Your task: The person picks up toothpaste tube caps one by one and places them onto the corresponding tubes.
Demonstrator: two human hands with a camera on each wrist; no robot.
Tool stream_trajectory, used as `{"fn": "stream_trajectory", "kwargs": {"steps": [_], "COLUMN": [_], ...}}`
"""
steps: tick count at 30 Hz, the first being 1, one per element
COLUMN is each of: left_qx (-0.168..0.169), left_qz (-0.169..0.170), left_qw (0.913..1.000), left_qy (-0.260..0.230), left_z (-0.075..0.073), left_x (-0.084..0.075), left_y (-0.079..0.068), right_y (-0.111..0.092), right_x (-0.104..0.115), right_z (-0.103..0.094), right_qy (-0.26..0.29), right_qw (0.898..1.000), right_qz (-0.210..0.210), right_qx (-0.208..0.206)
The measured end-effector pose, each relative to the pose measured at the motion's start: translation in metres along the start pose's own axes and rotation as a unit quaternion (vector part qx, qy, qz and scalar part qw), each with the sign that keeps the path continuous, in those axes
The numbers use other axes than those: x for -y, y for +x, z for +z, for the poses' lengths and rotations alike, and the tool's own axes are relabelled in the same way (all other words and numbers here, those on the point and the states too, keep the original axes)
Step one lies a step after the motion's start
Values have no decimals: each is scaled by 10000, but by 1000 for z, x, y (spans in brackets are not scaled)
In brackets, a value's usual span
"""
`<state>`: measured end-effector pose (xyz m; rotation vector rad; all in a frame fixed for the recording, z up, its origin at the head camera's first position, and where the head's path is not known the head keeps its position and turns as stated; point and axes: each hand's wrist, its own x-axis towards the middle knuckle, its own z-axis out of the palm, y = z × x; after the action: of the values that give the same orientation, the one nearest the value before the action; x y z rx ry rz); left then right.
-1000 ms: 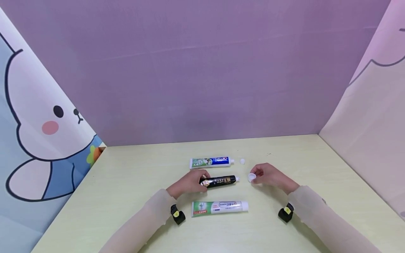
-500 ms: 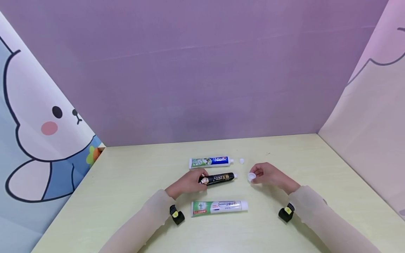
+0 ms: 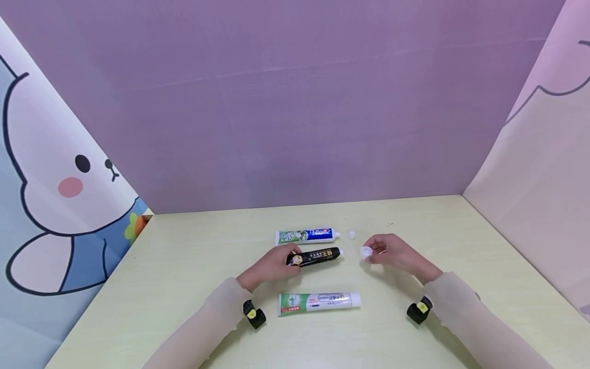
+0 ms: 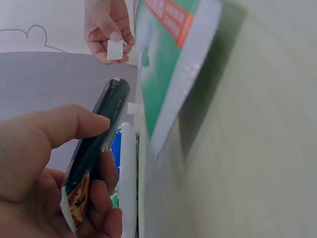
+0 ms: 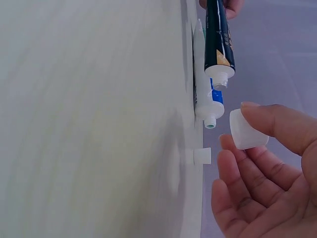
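Note:
My left hand [image 3: 273, 265] grips a black toothpaste tube [image 3: 318, 257] near its flat end, thumb on one side and fingers curled round the other. The tube is raised off the table, and its bare white nozzle [image 5: 220, 82] points toward my right hand. Between thumb and fingers, my right hand [image 3: 395, 252] pinches a white cap [image 5: 247, 130], its hollow side facing the nozzle. A short gap separates cap and nozzle. Behind them lies an uncapped blue and green toothpaste tube [image 3: 306, 236], with a small white cap [image 3: 352, 235] standing off its nozzle.
Nearer the front of the pale table [image 3: 193, 328] lies a green and white toothpaste tube [image 3: 319, 303] with its white cap on. A purple panel [image 3: 295, 113] rises at the table's back edge. Printed panels stand left and right.
My left hand has lifted the black tube slightly and shifted it back and to the left. My right hand has moved the cap a little up and back. The other tubes have stayed put.

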<state>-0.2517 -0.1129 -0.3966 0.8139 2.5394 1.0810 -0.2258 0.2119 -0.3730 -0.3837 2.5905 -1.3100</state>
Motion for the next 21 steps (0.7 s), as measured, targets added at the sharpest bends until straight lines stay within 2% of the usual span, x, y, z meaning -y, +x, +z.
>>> {"fn": "stream_trajectory", "kwargs": {"steps": [6, 15, 21], "left_qx": [-107, -293, -426], "left_qz": [-18, 7, 249], "left_qw": [9999, 9995, 9983], "left_qy": [-67, -127, -325], "left_z": [-3, -9, -13], "left_x": [-1, -6, -12], "left_y": [-3, -7, -7], "right_y": [-2, -3, -1], "right_x": [1, 0, 1], "right_z": [-1, -2, -1], "right_qy": [156, 78, 110], "right_qw": [9997, 9989, 9978], "right_qz": [-203, -367, -489], "right_qx": [-61, -292, -440]}}
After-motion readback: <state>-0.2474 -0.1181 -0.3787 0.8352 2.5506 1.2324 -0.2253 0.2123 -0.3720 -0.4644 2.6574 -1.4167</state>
